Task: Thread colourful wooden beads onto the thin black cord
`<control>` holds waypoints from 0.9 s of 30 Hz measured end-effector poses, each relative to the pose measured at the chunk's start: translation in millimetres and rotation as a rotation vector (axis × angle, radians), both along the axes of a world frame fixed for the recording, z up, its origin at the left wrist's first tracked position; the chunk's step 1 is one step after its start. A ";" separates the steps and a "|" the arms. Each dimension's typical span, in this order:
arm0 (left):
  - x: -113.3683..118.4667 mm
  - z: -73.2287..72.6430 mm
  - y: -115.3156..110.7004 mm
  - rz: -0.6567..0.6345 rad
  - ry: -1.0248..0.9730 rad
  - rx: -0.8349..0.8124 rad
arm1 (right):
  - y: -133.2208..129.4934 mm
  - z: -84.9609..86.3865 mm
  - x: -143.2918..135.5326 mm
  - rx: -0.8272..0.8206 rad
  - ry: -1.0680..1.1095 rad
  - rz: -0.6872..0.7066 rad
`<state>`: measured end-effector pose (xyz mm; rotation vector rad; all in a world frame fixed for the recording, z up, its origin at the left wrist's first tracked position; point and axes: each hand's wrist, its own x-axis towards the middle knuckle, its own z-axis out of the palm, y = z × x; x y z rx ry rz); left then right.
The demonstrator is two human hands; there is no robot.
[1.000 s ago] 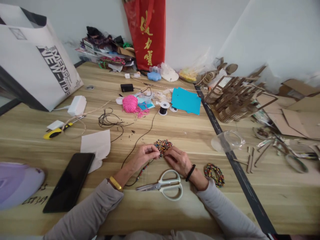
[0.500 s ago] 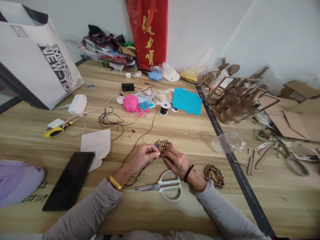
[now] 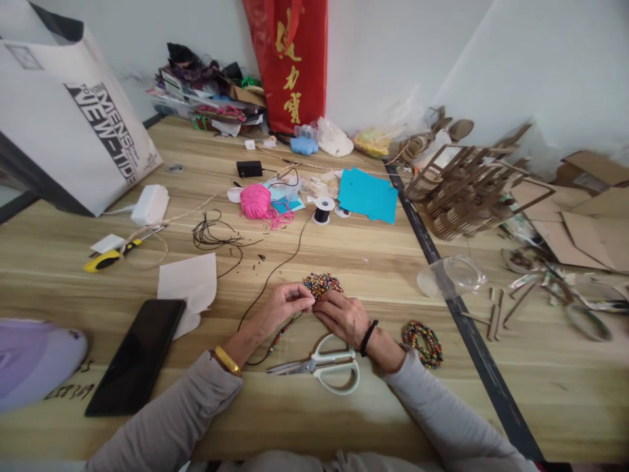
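Wooden beads (image 3: 322, 284) lie heaped just past your fingertips, within easy picking reach. Your left hand (image 3: 280, 307) pinches the black cord (image 3: 275, 272), strung beads (image 3: 281, 334) trailing below; your right hand (image 3: 341, 316) curls at the pile, contents hidden.

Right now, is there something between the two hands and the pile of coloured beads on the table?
Nothing visible does. The left hand and right hand meet at the near edge of the bead pile, fingertips against it. The scissors lie nearer the person, behind the hands, and the black cord runs off to the left.
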<state>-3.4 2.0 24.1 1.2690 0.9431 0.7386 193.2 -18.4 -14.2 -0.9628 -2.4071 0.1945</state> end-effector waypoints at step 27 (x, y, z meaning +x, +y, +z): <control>4.9 -5.9 -2.4 0.013 0.046 0.057 | -4.9 11.3 -0.5 -0.314 0.555 -0.079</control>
